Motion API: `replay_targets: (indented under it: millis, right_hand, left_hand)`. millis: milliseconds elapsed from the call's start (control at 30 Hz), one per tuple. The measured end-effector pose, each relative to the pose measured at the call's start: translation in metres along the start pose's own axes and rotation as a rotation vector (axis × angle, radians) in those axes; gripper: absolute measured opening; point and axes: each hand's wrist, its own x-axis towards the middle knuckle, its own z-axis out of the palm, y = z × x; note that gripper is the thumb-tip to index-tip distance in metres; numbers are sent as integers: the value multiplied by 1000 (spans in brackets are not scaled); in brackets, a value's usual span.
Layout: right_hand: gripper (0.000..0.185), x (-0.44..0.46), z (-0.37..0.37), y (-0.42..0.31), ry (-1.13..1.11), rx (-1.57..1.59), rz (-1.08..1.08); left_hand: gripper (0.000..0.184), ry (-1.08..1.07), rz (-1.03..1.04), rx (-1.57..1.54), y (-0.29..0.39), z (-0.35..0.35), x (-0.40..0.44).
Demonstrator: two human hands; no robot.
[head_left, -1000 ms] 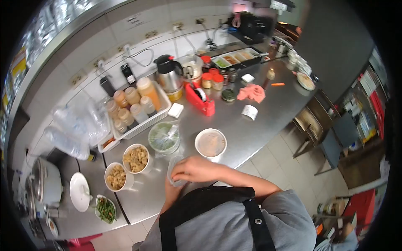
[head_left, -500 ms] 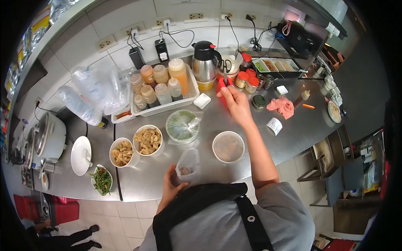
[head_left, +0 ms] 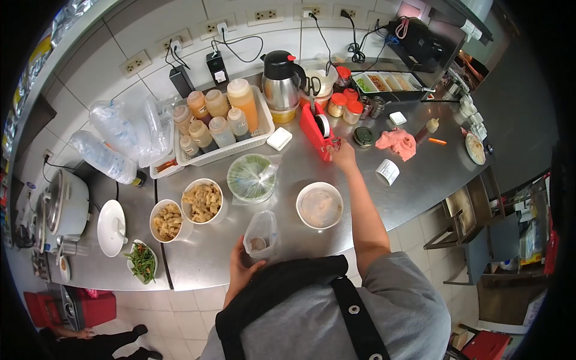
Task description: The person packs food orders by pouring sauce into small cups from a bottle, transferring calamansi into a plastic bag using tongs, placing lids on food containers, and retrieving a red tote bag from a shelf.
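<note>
My left hand (head_left: pixel 245 264) is curled around the lower left side of a clear plastic bag (head_left: pixel 262 231), which stands upright at the counter's front edge with something brownish at its bottom. My right hand (head_left: pixel 343 155) reaches forward, its fingers closed at the near end of a red tape dispenser (head_left: pixel 312 129). Whether they pinch tape or the dispenser itself is too small to tell. A white tape roll (head_left: pixel 322 125) sits in the dispenser, and scissors (head_left: pixel 312 87) stand at its far end. Between my arms is a round, lidded tub (head_left: pixel 320 206) with pale brownish contents.
Left of the bag are a bagged bowl of greens (head_left: pixel 252 178), two tubs of fried pieces (head_left: pixel 203 201) and a dish of green beans (head_left: pixel 143 262). Behind stand a basket (head_left: pixel 225 147) of sauce bottles and a steel jug (head_left: pixel 281 87). A pink cloth (head_left: pixel 397 143) lies right.
My right hand has moved from the top of the tape dispenser down to its near end, uncovering the white roll. My left hand stays at the bag. The view has shifted slightly.
</note>
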Motion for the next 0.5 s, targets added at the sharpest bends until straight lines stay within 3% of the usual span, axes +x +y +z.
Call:
replay_targets:
  millis: [167,267,367,500]
  right_hand:
    - [49,-10,9,8,-20,61,-52]
    - [38,3,16,19,132,213,-4]
    - [44,26,3,4,104,-36,100]
    - [48,62,19,9,-11,-38,113]
  left_hand:
    - [95,-23,-38,76,3,-4,1]
    - [95,-39,-32,51,1,-3,4]
    - [94,-50,-12,46,7,-5,6]
    - [94,-36,16,80,0,-7,1]
